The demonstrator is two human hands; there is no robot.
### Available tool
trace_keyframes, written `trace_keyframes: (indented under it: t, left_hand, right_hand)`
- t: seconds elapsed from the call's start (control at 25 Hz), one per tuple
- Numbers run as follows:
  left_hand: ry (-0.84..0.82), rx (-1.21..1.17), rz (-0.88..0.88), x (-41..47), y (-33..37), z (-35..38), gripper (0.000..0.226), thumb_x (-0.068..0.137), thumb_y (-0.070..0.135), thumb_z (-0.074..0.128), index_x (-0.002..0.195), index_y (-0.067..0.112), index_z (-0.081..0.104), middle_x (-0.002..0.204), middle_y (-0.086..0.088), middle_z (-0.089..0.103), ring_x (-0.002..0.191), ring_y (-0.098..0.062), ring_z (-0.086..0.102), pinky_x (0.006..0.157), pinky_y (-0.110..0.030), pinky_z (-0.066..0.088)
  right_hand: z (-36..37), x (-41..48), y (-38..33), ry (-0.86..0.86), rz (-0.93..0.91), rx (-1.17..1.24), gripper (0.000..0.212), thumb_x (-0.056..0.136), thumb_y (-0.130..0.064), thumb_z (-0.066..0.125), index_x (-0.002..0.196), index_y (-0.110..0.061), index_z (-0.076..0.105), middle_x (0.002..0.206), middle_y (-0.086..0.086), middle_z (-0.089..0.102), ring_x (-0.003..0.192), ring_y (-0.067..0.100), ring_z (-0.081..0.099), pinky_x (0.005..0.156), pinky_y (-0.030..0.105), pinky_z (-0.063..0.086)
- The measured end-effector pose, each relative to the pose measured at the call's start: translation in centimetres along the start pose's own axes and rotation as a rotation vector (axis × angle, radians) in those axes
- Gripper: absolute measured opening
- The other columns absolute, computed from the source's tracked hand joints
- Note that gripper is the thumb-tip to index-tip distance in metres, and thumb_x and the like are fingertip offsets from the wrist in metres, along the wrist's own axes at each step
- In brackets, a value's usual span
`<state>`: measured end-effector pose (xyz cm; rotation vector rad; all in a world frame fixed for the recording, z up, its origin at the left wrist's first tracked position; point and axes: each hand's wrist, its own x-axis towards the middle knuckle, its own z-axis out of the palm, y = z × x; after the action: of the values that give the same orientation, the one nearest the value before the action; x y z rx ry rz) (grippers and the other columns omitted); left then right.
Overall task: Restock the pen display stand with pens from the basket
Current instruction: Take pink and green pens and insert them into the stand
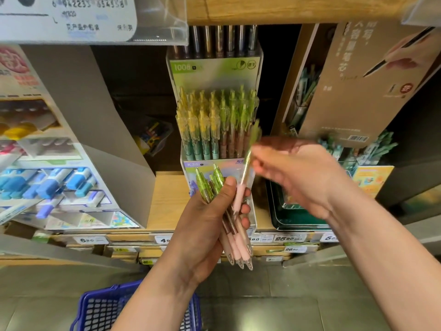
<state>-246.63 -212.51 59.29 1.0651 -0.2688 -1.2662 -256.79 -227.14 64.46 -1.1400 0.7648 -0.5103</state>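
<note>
The right hand (293, 173) is smeared by motion, its fingertips lost in blur where they meet the single green-clipped, pink-gripped pen (245, 168), whose clip end is a green smudge. The left hand (202, 230) covers the middle of its bundle of green-topped, pink-gripped pens (238, 244), so their count is unclear. The blue plastic mesh basket (95, 309) is cut off by the bottom edge and partly hidden behind the left forearm. The lower front of the clear acrylic pen display stand (216, 72) lies behind the bundle. The white barcode label (66, 17) at top left is cropped and unreadable
</note>
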Motion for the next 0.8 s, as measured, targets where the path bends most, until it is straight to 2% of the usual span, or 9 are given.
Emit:
trace_keyframes:
  t: [0.04,0.16,0.24,0.4,0.52,0.64,0.72,0.8]
  left_hand:
    - [0.007,-0.021,-0.013,-0.1,-0.1,0.0,0.033,0.095,0.035,0.067,0.109,0.006,0.070,0.083,-0.008,0.065,0.067,-0.018,0.059,0.062,-0.030,0.055]
    - [0.015,-0.067,-0.031,-0.1,-0.2,0.3,0.025,0.096,0.029,0.067,0.107,0.006,0.067,0.088,-0.008,0.066,0.069,-0.016,0.059,0.063,-0.031,0.055]
    - [0.021,-0.075,-0.039,0.0,-0.1,0.5,0.022,0.097,0.027,0.066,0.106,0.007,0.067,0.089,-0.008,0.067,0.069,-0.017,0.060,0.063,-0.032,0.055]
    - [0.030,-0.101,-0.069,0.2,0.1,0.6,0.018,0.097,0.020,0.065,0.111,0.009,0.065,0.094,-0.011,0.070,0.070,-0.019,0.063,0.064,-0.034,0.056]
    - [0.016,-0.176,-0.087,0.2,0.2,0.3,0.022,0.092,0.012,0.064,0.114,0.010,0.067,0.099,-0.016,0.071,0.072,-0.022,0.064,0.065,-0.035,0.056]
    - [-0.006,-0.215,-0.082,0.1,0.2,-0.1,0.035,0.084,0.005,0.065,0.118,0.007,0.066,0.102,-0.017,0.072,0.073,-0.022,0.065,0.065,-0.037,0.056]
    - [-0.004,-0.181,-0.067,0.0,0.2,-0.3,0.032,0.091,0.000,0.059,0.123,0.004,0.064,0.105,-0.016,0.073,0.074,-0.021,0.067,0.065,-0.036,0.057]
    - [0.003,-0.144,-0.051,-0.2,0.1,-0.6,0.030,0.097,0.001,0.056,0.127,0.003,0.062,0.109,-0.015,0.074,0.075,-0.020,0.067,0.065,-0.035,0.057]
  right_hand:
    - [-0.3,0.6,-0.9,0.076,-0.084,0.039,0.006,0.085,-0.003,0.072,0.087,-0.007,0.076,0.083,0.004,0.078,0.080,0.014,0.075,0.074,0.020,0.058]
    - [-1.0,2.6,-3.3,0.248,-0.383,0.041,0.014,0.090,-0.001,0.071,0.088,-0.015,0.072,0.078,-0.001,0.078,0.078,0.014,0.075,0.076,0.022,0.059]
    - [-0.9,3.8,-3.9,0.299,-0.523,-0.113,0.017,0.090,-0.005,0.071,0.087,-0.022,0.072,0.075,-0.004,0.077,0.075,0.014,0.074,0.077,0.026,0.059]
    - [-0.3,5.1,-2.9,0.325,-0.627,-0.456,0.015,0.087,-0.018,0.073,0.089,-0.033,0.071,0.083,-0.007,0.076,0.082,0.015,0.074,0.086,0.041,0.060]
    - [0.0,5.3,-1.9,0.308,-0.597,-0.582,0.016,0.087,-0.020,0.076,0.092,-0.034,0.071,0.082,-0.018,0.073,0.078,0.001,0.072,0.086,0.028,0.059]
    - [0.0,5.1,-0.8,0.295,-0.509,-0.681,0.011,0.086,-0.027,0.078,0.091,-0.034,0.072,0.075,-0.029,0.071,0.074,-0.010,0.068,0.069,0.012,0.056]
    - [-0.1,5.0,-0.3,0.303,-0.494,-0.701,0.010,0.086,-0.027,0.078,0.089,-0.033,0.072,0.071,-0.030,0.069,0.070,-0.013,0.065,0.064,0.005,0.050]
    - [-0.1,5.0,-0.1,0.311,-0.495,-0.744,0.007,0.087,-0.026,0.077,0.091,-0.030,0.073,0.071,-0.029,0.067,0.071,-0.015,0.064,0.065,0.001,0.046]
